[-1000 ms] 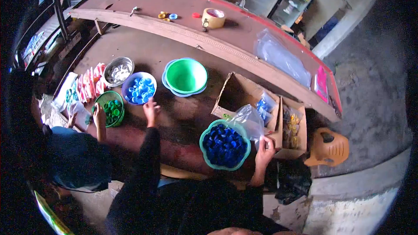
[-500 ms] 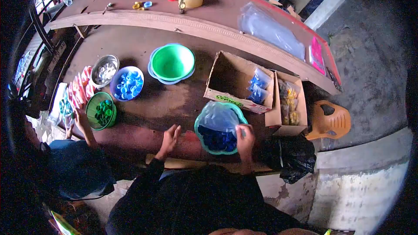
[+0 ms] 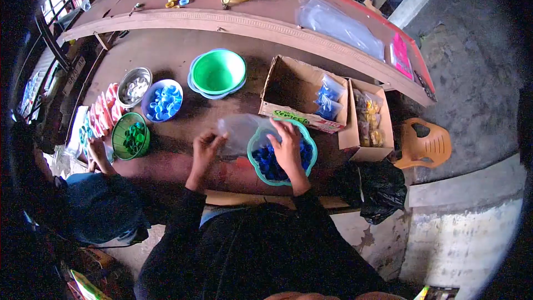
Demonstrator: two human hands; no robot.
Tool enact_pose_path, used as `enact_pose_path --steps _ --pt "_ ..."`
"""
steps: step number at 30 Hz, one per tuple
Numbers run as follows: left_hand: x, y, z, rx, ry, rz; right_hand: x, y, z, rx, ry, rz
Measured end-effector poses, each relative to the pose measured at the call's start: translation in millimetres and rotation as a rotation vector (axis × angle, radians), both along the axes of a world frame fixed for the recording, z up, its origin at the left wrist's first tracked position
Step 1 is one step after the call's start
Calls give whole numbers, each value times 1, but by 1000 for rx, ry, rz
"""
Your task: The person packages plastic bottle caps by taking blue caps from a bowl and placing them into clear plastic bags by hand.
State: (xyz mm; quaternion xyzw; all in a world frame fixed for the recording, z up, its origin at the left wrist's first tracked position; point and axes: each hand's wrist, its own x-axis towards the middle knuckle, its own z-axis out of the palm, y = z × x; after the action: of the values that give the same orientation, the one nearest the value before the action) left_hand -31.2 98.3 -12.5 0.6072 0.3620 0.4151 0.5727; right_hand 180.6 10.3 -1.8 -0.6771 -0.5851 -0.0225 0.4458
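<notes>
A clear plastic bag [image 3: 240, 135] stretches between my hands, over the table and the left rim of a teal basin [image 3: 313, 158]. My left hand [image 3: 206, 153] pinches the bag's left end. My right hand [image 3: 288, 153] is above the basin at the bag's right end, which reaches in between thumb and forefinger; its other fingers are partly spread. Dark blue caps [image 3: 267, 164] fill the basin below, partly hidden by this hand and the bag.
Behind the basin stand a cardboard box [image 3: 294, 112] with bagged blue caps and another box [image 3: 363, 154] with bagged yellow ones. Green nested basins [image 3: 219, 72] and bowls of light blue caps [image 3: 163, 104], white caps [image 3: 134, 90] and green caps [image 3: 133, 138] stand leftward. A co-worker's hand [image 3: 99, 155] is far left.
My left hand has moved to the bag and taken its left end. The bag has shifted left from over the caps, and my right hand has moved left and up.
</notes>
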Motion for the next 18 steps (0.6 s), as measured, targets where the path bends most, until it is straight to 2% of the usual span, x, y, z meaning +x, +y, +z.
enact_pose_path --steps 1,2,3,4,5,6,7,8,10,11,13,14,15,16,17,18 --pt "-2 -1 15 5 3 0 -7 7 12 86 -65 -12" --pt "-4 -5 31 62 -39 178 -13 10 17 90 -61 -12" --pt "-4 -7 39 121 -83 354 -19 13 20 125 9 44" --pt "-6 -4 37 124 -79 351 -25 15 22 157 80 98" --pt "-9 0 31 200 -20 361 -35 13 20 86 339 212" --pt "-10 2 27 276 37 369 -42 9 14 -29 435 273" --pt "-5 -4 25 262 -14 296 -49 6 10 -44 493 335" --pt "1 -9 22 116 -130 213 -54 3 6 -60 550 395" --pt "21 -14 -17 -100 -410 143 -57 -5 -14 -126 526 392" --pt "26 -21 -12 -105 -412 135 -57 -8 -25 -86 514 389" --pt "34 -37 -3 -148 -44 -67 -51 -19 -44 -120 552 349" --pt "36 -39 -12 -157 -42 -77 -49 -26 -57 -150 592 320" --pt "40 -39 -26 -166 -30 -139 -49 -32 -72 -151 779 321" --pt "44 -38 -36 -168 -22 -198 -45 -37 -89 -147 778 317" --pt "46 -44 -41 -405 -363 -180 -40 -43 -99 -212 888 279" --pt "48 -43 -55 -402 -361 -181 -36 -46 -109 -279 998 242"
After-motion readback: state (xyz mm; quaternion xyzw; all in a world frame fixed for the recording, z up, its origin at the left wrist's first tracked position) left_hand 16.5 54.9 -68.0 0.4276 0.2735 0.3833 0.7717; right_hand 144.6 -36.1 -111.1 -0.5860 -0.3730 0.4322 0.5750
